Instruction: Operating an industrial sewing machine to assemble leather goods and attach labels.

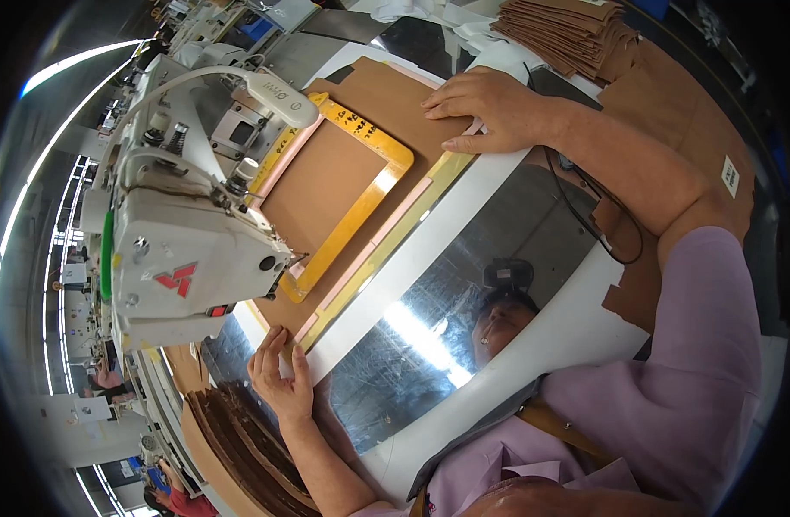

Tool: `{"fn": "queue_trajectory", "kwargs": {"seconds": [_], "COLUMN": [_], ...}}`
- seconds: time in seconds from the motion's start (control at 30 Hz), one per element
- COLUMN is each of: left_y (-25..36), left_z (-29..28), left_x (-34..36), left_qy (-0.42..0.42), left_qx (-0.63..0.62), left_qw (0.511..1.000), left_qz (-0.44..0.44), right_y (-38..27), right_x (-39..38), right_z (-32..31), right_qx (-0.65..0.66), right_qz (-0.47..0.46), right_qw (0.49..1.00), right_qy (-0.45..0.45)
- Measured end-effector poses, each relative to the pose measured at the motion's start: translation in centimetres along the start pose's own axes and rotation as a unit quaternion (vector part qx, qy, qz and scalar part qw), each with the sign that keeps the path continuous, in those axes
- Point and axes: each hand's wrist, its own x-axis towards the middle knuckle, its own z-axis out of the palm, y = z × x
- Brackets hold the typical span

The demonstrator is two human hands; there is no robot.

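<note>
A flat brown fabric panel [429, 164] lies on the work surface under a yellow rectangular frame [347, 250], which carries dark handwriting. Along the panel's near side run pink and pale yellow strips and a white strip [429, 228]. My right hand [490, 112] rests on the panel's far right end, its fingers stretched out and its thumb by the white edge. At the near left end, my left hand [283, 375] touches the panel's corner with fingers apart. The white sewing machine head [188, 267] stands over the frame's left side; its needle area is partly hidden.
Brown pieces are stacked [567, 39] at the far right, with more brown sheets [671, 138] below them. Another brown stack [240, 439] sits at lower left. A black cable [597, 228] loops by my right forearm. A shiny metal plate [464, 310] lies before me.
</note>
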Motion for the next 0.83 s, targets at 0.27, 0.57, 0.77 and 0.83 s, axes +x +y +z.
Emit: {"fn": "queue_trajectory", "kwargs": {"seconds": [0.27,0.57,0.77,0.83], "left_y": [-1.2,0.1,0.7,1.6], "left_z": [0.6,-0.3,-0.3,1.0], "left_x": [-0.8,-0.6,-2.6,-2.6], "left_qy": [0.073,0.109,0.097,0.102], "left_qx": [-0.029,0.009,0.084,0.063], "left_qw": [0.996,0.994,0.992,0.992], "left_qz": [-0.033,-0.024,-0.010,0.028], "right_y": [-0.7,-1.7,-4.2,-4.5], "right_x": [1.2,0.9,1.1,0.3], "right_z": [0.5,-1.2,-2.2,-1.4], "right_qx": [-0.003,0.005,-0.106,-0.075], "right_qz": [-0.056,-0.062,-0.096,-0.072], "right_qw": [0.993,0.997,0.990,0.991], "right_qy": [0.105,0.039,0.015,0.079]}}
